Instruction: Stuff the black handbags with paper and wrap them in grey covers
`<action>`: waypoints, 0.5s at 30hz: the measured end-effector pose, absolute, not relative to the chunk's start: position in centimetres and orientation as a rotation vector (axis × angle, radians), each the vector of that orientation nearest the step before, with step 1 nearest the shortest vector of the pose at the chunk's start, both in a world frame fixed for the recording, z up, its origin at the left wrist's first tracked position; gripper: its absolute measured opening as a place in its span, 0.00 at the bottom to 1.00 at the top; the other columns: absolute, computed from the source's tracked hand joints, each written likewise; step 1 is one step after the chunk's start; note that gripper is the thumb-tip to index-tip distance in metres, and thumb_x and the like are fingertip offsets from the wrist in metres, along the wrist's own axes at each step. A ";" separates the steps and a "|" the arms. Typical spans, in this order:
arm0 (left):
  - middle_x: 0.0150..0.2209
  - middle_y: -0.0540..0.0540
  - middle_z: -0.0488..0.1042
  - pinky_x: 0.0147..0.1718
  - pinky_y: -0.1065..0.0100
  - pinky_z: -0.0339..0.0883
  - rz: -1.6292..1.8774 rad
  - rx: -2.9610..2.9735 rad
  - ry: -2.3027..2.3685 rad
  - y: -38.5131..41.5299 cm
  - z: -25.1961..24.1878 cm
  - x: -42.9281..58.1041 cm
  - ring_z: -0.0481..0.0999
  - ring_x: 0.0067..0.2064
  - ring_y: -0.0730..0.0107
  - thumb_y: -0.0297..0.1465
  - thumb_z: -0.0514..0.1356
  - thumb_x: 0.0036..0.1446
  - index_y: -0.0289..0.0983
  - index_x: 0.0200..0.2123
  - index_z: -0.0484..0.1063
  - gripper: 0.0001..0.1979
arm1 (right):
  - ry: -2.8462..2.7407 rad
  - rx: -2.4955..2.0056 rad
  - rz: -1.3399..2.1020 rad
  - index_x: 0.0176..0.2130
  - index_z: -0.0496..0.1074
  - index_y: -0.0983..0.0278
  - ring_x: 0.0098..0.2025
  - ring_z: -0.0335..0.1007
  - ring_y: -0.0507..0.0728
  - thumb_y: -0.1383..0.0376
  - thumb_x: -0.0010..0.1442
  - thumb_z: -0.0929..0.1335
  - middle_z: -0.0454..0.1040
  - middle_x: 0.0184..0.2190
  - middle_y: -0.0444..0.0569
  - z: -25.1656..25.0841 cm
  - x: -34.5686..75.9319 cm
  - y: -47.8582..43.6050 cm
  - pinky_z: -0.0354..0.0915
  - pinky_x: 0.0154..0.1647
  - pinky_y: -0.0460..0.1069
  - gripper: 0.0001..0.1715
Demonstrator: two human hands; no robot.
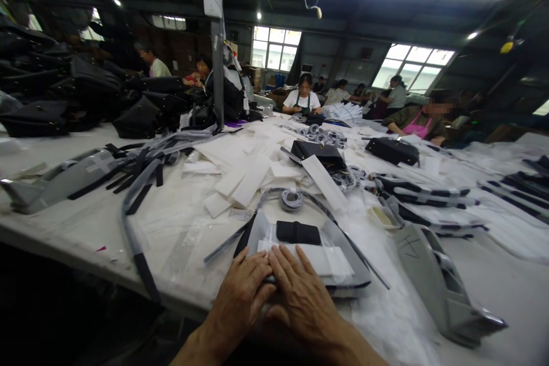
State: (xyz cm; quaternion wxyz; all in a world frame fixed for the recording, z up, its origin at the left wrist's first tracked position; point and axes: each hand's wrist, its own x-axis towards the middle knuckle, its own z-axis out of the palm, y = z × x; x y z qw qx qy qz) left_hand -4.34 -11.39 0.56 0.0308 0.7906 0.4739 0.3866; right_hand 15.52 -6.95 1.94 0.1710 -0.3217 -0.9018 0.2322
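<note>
Both my hands lie flat on a grey flat piece point(343, 240) at the near edge of the white table point(493, 280). My left hand point(242, 294) and my right hand point(300, 291) rest side by side, fingers stretched out, pressing a white strip point(319, 257) onto the grey piece. A small black folded piece point(298, 233) sits just beyond my fingertips. A roll of grey tape point(291, 199) lies a little further back.
White paper strips point(244, 180), grey and black straps point(128, 171) and a grey shaped part point(441, 286) cover the table. Black bags point(86, 91) are piled at the left, one point(392, 150) further back. Several people sit at the far end. A post point(217, 46) stands mid-table.
</note>
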 end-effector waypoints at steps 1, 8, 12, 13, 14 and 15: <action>0.51 0.45 0.77 0.61 0.47 0.63 1.230 2.375 1.460 -11.4 0.6 -4.6 0.73 0.58 0.57 0.26 0.55 0.65 0.42 0.49 0.73 0.12 | -2.521 -0.920 0.710 0.70 0.54 0.57 0.72 0.44 0.69 0.53 0.57 0.75 0.52 0.70 0.50 2.3 15.5 -7.0 0.32 0.73 0.66 0.50; 0.60 0.36 0.69 0.63 0.48 0.60 1.464 1.265 1.547 -10.3 0.1 -7.4 0.67 0.64 0.52 0.42 0.60 0.63 0.37 0.56 0.68 0.22 | -1.506 -1.283 1.258 0.44 0.80 0.58 0.50 0.75 0.69 0.43 0.59 0.70 0.81 0.44 0.56 4.2 17.9 -11.5 0.68 0.56 0.62 0.25; 0.63 0.33 0.66 0.62 0.53 0.60 1.331 0.757 1.361 -9.4 1.5 -7.9 0.65 0.65 0.52 0.42 0.65 0.58 0.35 0.57 0.67 0.28 | -0.567 -1.387 1.887 0.43 0.74 0.65 0.44 0.79 0.68 0.36 0.36 0.78 0.81 0.39 0.57 2.3 18.7 -12.6 0.75 0.43 0.57 0.46; 0.62 0.32 0.67 0.61 0.53 0.61 1.289 0.705 1.324 -9.2 2.1 -7.9 0.66 0.64 0.51 0.42 0.66 0.57 0.34 0.57 0.67 0.29 | -0.414 -1.334 1.957 0.45 0.72 0.66 0.47 0.78 0.68 0.37 0.33 0.80 0.80 0.40 0.58 2.0 18.6 -12.3 0.74 0.47 0.57 0.49; 0.61 0.32 0.68 0.59 0.54 0.64 1.245 0.674 1.274 -9.1 2.8 -7.8 0.68 0.63 0.50 0.41 0.68 0.55 0.34 0.57 0.67 0.31 | -0.313 -1.267 2.005 0.46 0.71 0.66 0.49 0.78 0.68 0.38 0.33 0.80 0.80 0.41 0.59 1.8 18.5 -12.0 0.72 0.50 0.57 0.50; 0.60 0.32 0.70 0.57 0.55 0.66 1.202 0.658 1.213 -9.1 3.4 -7.7 0.70 0.61 0.49 0.40 0.69 0.53 0.33 0.58 0.67 0.32 | -0.257 -1.196 2.039 0.47 0.71 0.67 0.49 0.78 0.67 0.39 0.36 0.80 0.80 0.41 0.59 1.8 18.3 -11.5 0.71 0.53 0.57 0.49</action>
